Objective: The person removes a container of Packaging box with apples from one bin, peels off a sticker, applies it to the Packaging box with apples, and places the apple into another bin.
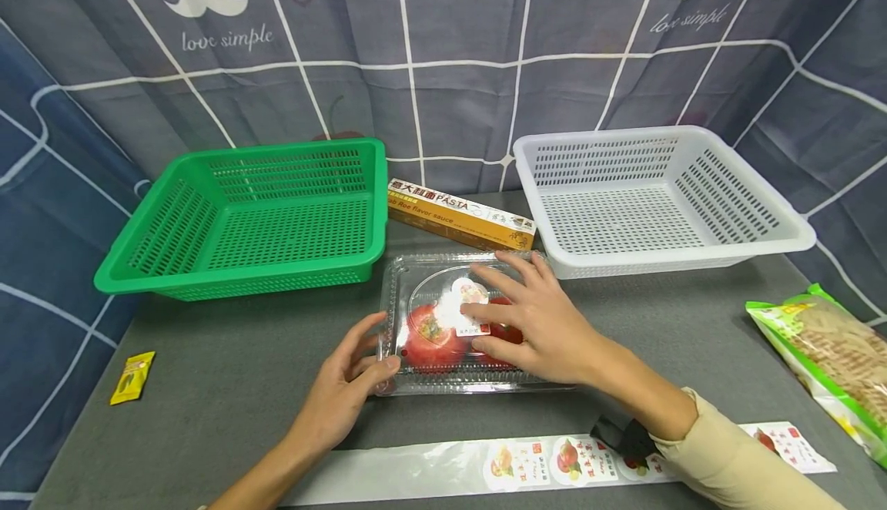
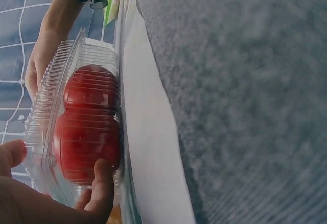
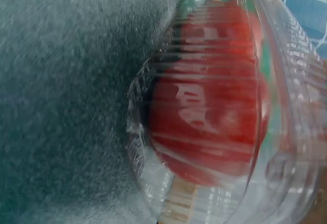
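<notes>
Head view: left hand [image 1: 349, 379] and right hand [image 1: 547, 325] at a clear plastic box [image 1: 430, 283]

The box lies between both hands on the grey tabletop [image 1: 229, 387], long axis left to right, red fruits [image 1: 433, 344] inside. The left hand's thumb and fingers curl round its left end; how firmly, I can't tell. The right hand, reaching from the box's right, is nearer the label [image 1: 471, 329] on its lid, fingers spread there, gripping nothing.

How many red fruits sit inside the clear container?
2. One red fruit sits toward the left of the clear container, nearer the left hand; the second red fruit sits right of it, partly hidden by the right hand in the head view.
</notes>
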### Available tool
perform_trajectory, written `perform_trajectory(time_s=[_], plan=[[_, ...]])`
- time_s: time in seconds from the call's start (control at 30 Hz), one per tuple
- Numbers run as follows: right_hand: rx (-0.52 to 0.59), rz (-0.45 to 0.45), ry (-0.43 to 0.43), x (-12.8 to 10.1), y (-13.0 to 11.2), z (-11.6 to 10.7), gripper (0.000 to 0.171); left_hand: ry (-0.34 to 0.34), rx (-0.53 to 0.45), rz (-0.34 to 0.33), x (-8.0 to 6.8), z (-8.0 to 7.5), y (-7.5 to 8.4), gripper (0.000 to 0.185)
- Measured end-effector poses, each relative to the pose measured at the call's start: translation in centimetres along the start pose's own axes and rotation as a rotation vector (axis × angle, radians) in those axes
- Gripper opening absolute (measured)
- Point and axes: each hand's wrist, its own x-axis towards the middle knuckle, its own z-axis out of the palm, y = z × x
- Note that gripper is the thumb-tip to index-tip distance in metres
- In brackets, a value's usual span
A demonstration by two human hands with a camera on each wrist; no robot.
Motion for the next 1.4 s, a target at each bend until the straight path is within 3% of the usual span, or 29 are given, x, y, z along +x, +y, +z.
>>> perform_trajectory(time_s=[0.13, 0.23, 0.37, 0.43, 0.6, 0.77, 0.93, 1.17, 1.3, 1.4], plan=[[0.000, 0.010, 0.003, 0.1, -0.1, 0.1, 0.030, -0.002, -0.011, 0.003, 0.0, 0.0, -0.1, 0.059], [0.101, 0.003, 0.106, 0.0, 0.1, 0.2, 0.021, -0.003, -0.021, -0.007, 0.0, -0.1, -0.1, 0.059], [0.195, 0.004, 0.253, -0.3, 0.3, 0.4, 0.039, -0.008, -0.030, -0.012, 0.0, -0.1, -0.1, 0.059], [0.219, 0.017, 0.296, -0.5, 0.4, 0.5, 0.036, -0.010, -0.033, -0.012, 0.0, 0.0, 0.0, 0.059], [0.298, 0.052, 0.342, -0.7, 0.5, 0.4, 0.012, 0.000, -0.035, -0.034, 0.1, 0.1, 0.1, 0.059], [0.389, 0.094, 0.390, -1.3, 0.3, -0.8, 0.016, 0.003, -0.052, -0.065, 0.1, 0.3, 0.3, 0.060], [0.480, 0.194, 0.432, -3.0, 0.2, -2.6, 0.026, 0.009, -0.055, -0.077, 0.0, 0.4, 0.3, 0.060], [0.763, 0.318, 0.648, -5.8, 0.9, -4.7, 0.023, 0.017, -0.038, -0.075, -0.2, 0.3, 0.4, 0.059], [0.950, 0.512, 0.743, -7.4, 2.2, -5.4, 0.029, 0.016, -0.030, -0.074, -0.2, 0.2, 0.4, 0.059], [1.054, 0.718, 0.759, -8.7, 3.6, -6.1, 0.046, 0.011, -0.032, -0.077, -0.2, 0.2, 0.4, 0.060]])
